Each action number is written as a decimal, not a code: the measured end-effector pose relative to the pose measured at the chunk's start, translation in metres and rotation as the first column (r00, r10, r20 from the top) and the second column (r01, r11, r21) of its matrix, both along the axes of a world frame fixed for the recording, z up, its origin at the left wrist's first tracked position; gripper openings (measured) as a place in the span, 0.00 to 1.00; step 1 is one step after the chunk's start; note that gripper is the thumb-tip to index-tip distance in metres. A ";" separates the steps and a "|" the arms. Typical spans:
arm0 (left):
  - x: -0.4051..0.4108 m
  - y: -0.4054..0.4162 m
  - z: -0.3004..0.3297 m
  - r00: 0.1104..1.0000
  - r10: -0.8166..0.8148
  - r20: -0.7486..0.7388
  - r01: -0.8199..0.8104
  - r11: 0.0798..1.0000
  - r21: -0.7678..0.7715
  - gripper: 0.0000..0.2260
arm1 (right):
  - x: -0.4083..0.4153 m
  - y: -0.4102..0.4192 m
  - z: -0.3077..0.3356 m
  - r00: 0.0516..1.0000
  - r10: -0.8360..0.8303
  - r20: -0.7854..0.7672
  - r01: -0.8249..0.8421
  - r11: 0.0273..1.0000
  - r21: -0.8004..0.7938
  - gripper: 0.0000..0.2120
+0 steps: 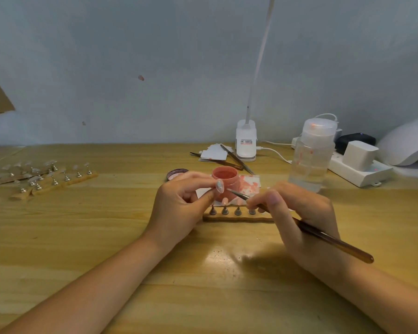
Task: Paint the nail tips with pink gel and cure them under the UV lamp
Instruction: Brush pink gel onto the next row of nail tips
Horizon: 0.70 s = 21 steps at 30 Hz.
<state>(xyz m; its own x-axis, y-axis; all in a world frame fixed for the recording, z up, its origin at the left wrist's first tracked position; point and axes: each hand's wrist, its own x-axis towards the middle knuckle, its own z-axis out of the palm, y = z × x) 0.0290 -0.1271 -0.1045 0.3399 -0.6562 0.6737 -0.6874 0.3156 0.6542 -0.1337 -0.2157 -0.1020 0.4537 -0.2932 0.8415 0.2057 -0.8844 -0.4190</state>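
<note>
Our left hand (179, 201) pinches a nail tip (219, 186) between thumb and forefinger, held up over the middle of the desk (82, 237); our right hand (297, 213) grips the brush (323, 237) like a pen, bristles just beside the tip. The tip looks pale, so we judge painting barely begun. Under our hands a wooden holder (237, 216) shows bare pegs. Behind it the open pot (225, 178) holds pink gel (its lid (177, 174) lies to the left). At the left edge more tips (34, 174) wait on stands, seemingly unpainted. The clear bottle (311, 155) looks nearly empty. The UV lamp (405, 143) sits at the far right corner, so curing is all ahead
</note>
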 end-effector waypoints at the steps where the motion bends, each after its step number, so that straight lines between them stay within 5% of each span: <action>1: 0.000 0.000 0.000 1.000 0.003 0.007 -0.003 1.000 -0.001 0.11 | 0.001 0.000 -0.001 1.000 -0.001 0.005 0.001 1.000 -0.014 0.17; 21: 0.000 -0.002 -0.001 1.000 -0.021 -0.023 0.020 0.999 -0.029 0.12 | 0.004 0.000 -0.006 0.999 0.013 0.042 -0.011 0.999 -0.040 0.21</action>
<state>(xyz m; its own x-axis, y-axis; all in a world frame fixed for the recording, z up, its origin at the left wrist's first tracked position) 0.0288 -0.1286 -0.1051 0.3420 -0.6437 0.6846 -0.6654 0.3485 0.6601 -0.1299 -0.2155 -0.1076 0.4206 -0.2542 0.8709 0.2331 -0.8974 -0.3746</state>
